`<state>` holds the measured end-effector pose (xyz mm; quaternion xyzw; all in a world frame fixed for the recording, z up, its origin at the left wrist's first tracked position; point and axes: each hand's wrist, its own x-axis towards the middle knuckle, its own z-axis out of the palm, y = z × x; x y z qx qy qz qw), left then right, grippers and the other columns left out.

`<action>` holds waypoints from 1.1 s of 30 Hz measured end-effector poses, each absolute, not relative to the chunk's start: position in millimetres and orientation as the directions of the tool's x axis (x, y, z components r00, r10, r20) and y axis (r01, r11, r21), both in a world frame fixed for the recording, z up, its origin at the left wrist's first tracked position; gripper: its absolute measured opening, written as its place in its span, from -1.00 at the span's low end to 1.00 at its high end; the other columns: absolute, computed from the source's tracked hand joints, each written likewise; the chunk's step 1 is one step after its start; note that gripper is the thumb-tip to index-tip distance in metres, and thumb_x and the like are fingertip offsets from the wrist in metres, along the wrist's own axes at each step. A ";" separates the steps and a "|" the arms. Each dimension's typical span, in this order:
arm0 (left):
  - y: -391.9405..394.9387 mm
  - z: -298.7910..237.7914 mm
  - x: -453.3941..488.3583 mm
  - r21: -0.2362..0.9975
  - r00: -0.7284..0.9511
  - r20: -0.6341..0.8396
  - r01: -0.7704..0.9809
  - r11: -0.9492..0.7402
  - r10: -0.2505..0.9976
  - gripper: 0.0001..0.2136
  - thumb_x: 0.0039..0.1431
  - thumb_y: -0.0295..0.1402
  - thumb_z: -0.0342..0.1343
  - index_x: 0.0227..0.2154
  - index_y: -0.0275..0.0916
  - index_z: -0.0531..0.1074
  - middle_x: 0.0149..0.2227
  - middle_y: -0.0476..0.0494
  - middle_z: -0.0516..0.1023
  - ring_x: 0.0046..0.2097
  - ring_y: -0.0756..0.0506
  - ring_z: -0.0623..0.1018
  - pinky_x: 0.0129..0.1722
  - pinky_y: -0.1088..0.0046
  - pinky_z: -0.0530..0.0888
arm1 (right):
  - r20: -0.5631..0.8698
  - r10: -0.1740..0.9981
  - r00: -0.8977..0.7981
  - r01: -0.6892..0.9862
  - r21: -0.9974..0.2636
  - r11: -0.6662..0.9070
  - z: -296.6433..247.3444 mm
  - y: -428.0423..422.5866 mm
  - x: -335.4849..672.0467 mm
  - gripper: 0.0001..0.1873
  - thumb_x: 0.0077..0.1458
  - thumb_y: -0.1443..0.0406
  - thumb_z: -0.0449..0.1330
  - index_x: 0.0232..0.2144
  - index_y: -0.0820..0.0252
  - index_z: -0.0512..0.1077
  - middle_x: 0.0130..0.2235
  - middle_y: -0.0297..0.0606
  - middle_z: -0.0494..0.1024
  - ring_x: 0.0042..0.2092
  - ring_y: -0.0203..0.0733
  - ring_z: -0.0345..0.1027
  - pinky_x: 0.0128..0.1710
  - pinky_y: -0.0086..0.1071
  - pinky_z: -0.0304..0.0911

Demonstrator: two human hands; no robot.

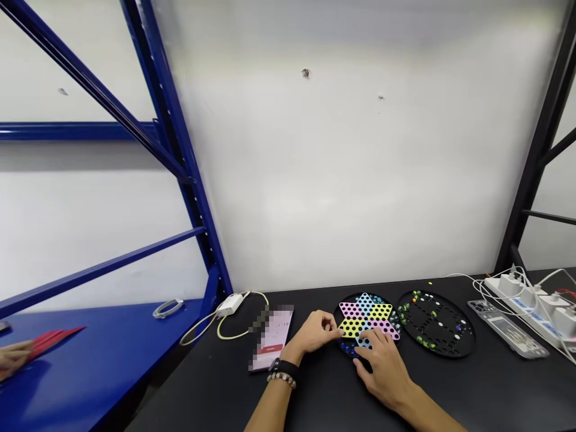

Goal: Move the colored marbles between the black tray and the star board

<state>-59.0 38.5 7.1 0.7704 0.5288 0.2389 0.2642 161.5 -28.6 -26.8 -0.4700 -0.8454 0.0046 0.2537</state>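
Note:
A star-shaped Chinese checkers board (366, 318) in pink, yellow and blue, full of round holes, lies on a black round tray. Blue marbles (348, 348) show at the tray's near left, and more marbles show around the star's edges. At the board's left edge is my left hand (315, 331), its fingers curled and thumb and fingertips close together; what they may pinch is hidden. Over the near side, my right hand (382, 369) rests its fingertips on the blue near point, thumb spread apart by the tray rim. Part of the board is covered by this hand.
A second black round tray (443, 330) with green marbles and white pieces lies to the right. Beyond it are a clear case (508, 329) and a white power strip (533, 306) with cables. A phone (281, 330) and white adapter (229, 305) are left. Another person's hand (15, 358) holds something red.

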 end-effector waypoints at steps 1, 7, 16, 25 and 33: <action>37.6 7.8 -58.9 0.667 0.347 0.068 0.682 -0.301 0.935 -0.70 0.00 -0.11 0.24 -0.56 -0.28 0.54 -0.63 0.09 0.32 -0.52 0.03 0.28 -0.52 0.53 0.18 | 0.431 0.802 -0.414 0.793 -0.262 0.550 -27.1 -28.9 162.3 -0.81 0.23 0.24 0.11 -0.20 0.00 0.54 -0.03 -0.23 0.48 -0.01 -0.06 0.29 0.00 -0.17 0.18; 36.1 6.2 -45.3 0.677 0.379 0.029 0.673 -0.297 0.925 -0.68 -0.03 -0.08 0.25 -0.50 -0.29 0.61 -0.61 0.04 0.41 -0.51 0.03 0.30 -0.53 0.53 0.16 | 0.403 0.815 -0.417 0.770 -0.320 0.552 -25.6 -32.9 167.8 -0.81 0.19 0.23 0.14 -0.18 0.00 0.52 -0.04 -0.23 0.48 0.00 -0.05 0.29 0.02 -0.17 0.18; 29.6 14.6 -37.2 0.655 0.393 0.064 0.676 -0.336 0.917 -0.70 0.06 -0.10 0.17 -0.46 -0.24 0.62 -0.48 -0.03 0.58 -0.42 -0.03 0.44 -0.44 0.52 0.28 | 0.366 0.802 -0.473 0.726 -0.354 0.589 -20.5 -35.9 168.7 -0.77 0.19 0.21 0.14 -0.12 0.00 0.50 -0.01 -0.25 0.47 0.01 -0.08 0.28 0.05 -0.18 0.16; 28.5 13.5 -42.2 0.662 0.470 -0.014 0.666 -0.344 0.883 -0.78 -0.05 -0.19 0.28 -0.42 -0.26 0.61 -0.52 0.03 0.51 -0.46 0.01 0.42 -0.49 0.56 0.27 | 0.344 0.785 -0.515 0.729 -0.306 0.613 -16.8 -37.9 167.9 -0.66 0.20 0.18 0.12 0.03 -0.10 0.43 0.07 -0.26 0.44 0.05 -0.04 0.25 0.06 -0.16 0.12; 21.6 20.9 -38.2 0.571 0.509 -0.055 0.722 -0.391 0.859 -0.86 -0.03 -0.28 0.25 -0.39 -0.16 0.64 -0.38 0.02 0.57 -0.34 -0.02 0.48 -0.38 0.55 0.32 | 0.335 0.828 -0.449 0.746 -0.370 0.554 -19.2 -37.0 168.1 -0.68 0.19 0.16 0.13 0.00 -0.08 0.44 0.08 -0.25 0.43 0.08 0.00 0.21 0.09 -0.13 0.08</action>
